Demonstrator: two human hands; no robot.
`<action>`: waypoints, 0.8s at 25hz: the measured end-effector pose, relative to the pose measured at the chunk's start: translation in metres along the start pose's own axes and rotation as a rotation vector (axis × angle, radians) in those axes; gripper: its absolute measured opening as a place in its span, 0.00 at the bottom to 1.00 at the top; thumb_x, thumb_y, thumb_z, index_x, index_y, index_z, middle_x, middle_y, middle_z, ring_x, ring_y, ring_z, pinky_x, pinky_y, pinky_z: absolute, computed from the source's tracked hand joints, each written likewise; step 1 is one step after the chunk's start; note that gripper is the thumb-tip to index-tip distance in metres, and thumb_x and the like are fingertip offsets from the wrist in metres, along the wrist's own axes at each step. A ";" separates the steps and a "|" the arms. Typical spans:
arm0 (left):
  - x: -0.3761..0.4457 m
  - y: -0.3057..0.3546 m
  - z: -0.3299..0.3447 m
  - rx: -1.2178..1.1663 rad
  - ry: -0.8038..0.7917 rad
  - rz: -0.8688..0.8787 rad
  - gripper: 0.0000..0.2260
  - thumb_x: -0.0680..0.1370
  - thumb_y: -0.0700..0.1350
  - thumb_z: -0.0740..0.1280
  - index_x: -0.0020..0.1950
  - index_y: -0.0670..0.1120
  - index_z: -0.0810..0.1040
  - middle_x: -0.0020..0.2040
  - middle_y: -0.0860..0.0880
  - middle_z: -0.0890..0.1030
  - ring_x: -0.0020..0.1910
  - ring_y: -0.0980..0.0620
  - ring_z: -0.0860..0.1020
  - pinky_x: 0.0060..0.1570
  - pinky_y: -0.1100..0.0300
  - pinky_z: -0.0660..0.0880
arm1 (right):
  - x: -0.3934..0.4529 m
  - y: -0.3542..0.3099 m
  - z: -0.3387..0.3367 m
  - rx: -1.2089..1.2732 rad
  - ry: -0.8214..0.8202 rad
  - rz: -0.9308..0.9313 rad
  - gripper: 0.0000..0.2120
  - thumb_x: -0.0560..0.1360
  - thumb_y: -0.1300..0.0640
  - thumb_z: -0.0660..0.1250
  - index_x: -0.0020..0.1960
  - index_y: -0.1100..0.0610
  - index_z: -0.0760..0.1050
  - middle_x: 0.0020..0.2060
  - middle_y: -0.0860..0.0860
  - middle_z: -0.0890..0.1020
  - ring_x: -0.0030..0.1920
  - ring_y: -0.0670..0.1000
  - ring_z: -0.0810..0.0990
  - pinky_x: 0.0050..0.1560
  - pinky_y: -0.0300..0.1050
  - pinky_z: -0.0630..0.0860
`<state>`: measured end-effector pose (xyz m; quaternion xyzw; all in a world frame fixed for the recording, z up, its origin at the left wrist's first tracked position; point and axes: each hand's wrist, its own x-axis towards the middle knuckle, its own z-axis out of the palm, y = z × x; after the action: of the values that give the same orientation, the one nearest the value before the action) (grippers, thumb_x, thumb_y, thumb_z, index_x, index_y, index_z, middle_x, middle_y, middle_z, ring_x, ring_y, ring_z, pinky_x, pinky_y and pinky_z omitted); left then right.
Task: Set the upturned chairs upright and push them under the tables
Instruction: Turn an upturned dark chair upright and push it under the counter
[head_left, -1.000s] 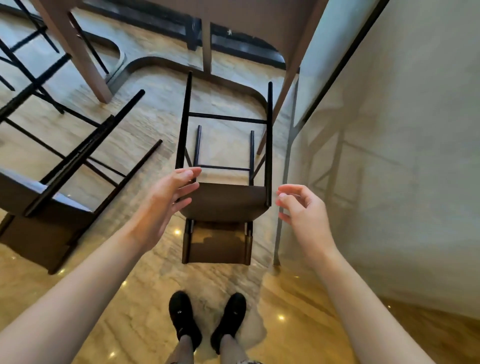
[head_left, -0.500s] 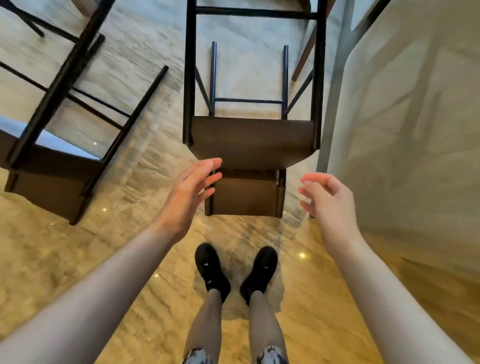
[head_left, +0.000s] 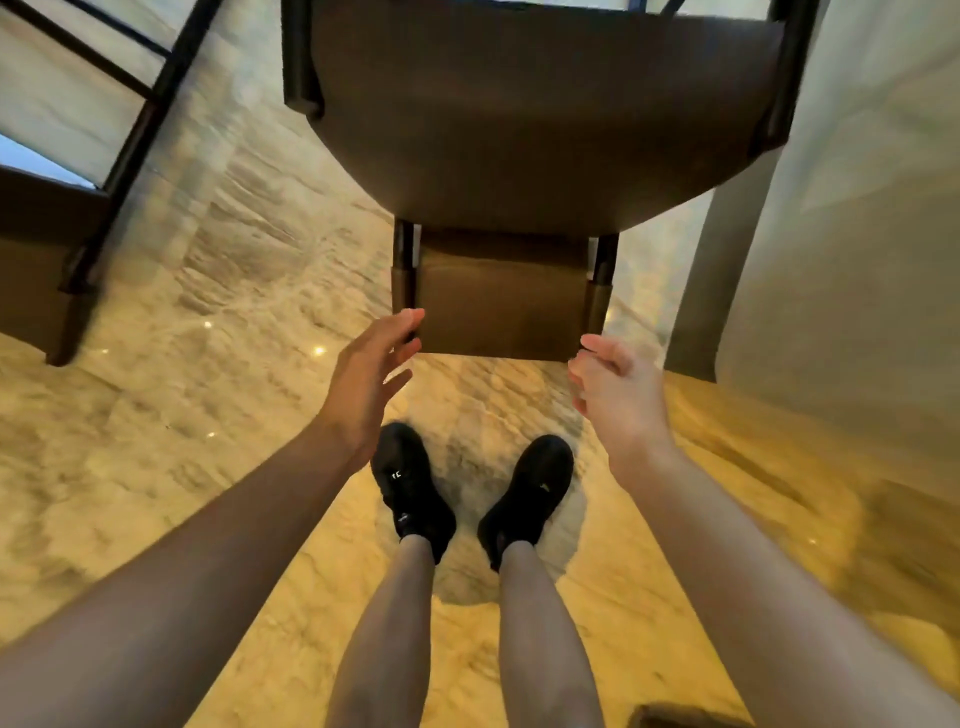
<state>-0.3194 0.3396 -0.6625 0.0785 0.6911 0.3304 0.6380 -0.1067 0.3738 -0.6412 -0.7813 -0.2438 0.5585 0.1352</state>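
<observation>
Hands of 1 person reach toward the backrest (head_left: 501, 306) of an upturned chair (head_left: 530, 119), seen from the head camera looking down. This chair is the landmark for every position below. It lies on the marble floor (head_left: 218, 291) just ahead of 2 black shoes (head_left: 410, 483), underside of the seat facing the camera and backrest nearest the feet.

Left hand (head_left: 366, 384): fingers spread and nearly straight, holding nothing; its fingertips (head_left: 410, 317) lie at the backrest's lower left corner, and contact there cannot be confirmed. Right hand (head_left: 610, 387): fingers loosely curled around nothing, its uppermost fingertips just beside the lower right corner; contact likewise cannot be told.

To the chair's left lies a second upturned chair (head_left: 57, 223), its dark legs slanting upward. To the chair's right stands a pale wall (head_left: 857, 234).

Handling, as judgement: the dark metal frame and solid seat look rigid and moderately heavy, not fragile; the polished floor appears slick, so the chair may slide while it is tipped. The 2 side edges of the backrest, where it meets the posts (head_left: 404, 249), offer a balanced 2-handed hold for lifting and rotating it onto its legs.
</observation>
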 end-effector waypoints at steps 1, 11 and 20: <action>0.011 -0.012 0.000 0.004 0.023 -0.005 0.19 0.74 0.57 0.68 0.64 0.54 0.79 0.64 0.55 0.79 0.65 0.55 0.76 0.66 0.52 0.68 | 0.011 0.009 0.002 -0.021 -0.007 0.013 0.19 0.80 0.58 0.64 0.70 0.50 0.72 0.62 0.46 0.77 0.63 0.48 0.76 0.66 0.50 0.74; 0.163 -0.097 -0.022 0.092 0.057 0.041 0.22 0.79 0.46 0.68 0.72 0.50 0.70 0.65 0.50 0.76 0.55 0.59 0.78 0.41 0.71 0.76 | 0.164 0.093 0.041 -0.174 0.054 -0.008 0.24 0.79 0.54 0.66 0.74 0.52 0.66 0.67 0.51 0.74 0.60 0.51 0.75 0.45 0.36 0.69; 0.304 -0.164 -0.053 0.724 0.431 0.429 0.26 0.75 0.50 0.74 0.67 0.43 0.68 0.61 0.43 0.69 0.61 0.44 0.71 0.61 0.45 0.74 | 0.310 0.156 0.074 -0.313 0.458 -0.275 0.27 0.78 0.48 0.66 0.71 0.60 0.64 0.66 0.60 0.67 0.67 0.60 0.66 0.66 0.55 0.67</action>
<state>-0.3706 0.3556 -1.0078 0.3666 0.8467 0.2011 0.3290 -0.0601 0.4027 -0.9921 -0.8577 -0.3935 0.3003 0.1391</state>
